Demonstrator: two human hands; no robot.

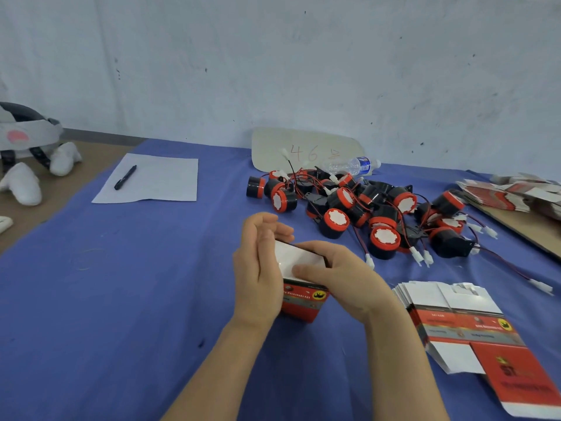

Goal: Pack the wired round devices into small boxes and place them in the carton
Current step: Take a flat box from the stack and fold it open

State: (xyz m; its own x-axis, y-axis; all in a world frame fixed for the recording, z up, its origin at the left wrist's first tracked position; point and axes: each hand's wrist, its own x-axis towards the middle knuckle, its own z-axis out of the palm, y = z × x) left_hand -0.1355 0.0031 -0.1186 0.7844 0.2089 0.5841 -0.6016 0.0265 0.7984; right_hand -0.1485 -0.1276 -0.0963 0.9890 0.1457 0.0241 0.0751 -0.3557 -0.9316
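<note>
Holds small box (303, 302) upright on table (121, 299): left grip (258, 268) cups its side, right grip (343, 275) curls over white flap (291, 256). Likely light, crushable card; best taken by side walls.

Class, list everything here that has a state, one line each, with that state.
small box: upright, white top flap folded down, held in both hands.
left hand: cups the box's side.
right hand: thumb presses the flap.
wired round devices: loose, heaped, unpacked.
box blanks: flat, stacked.
pen: lying on a sheet of paper.
water bottle: lying on its side.
</note>
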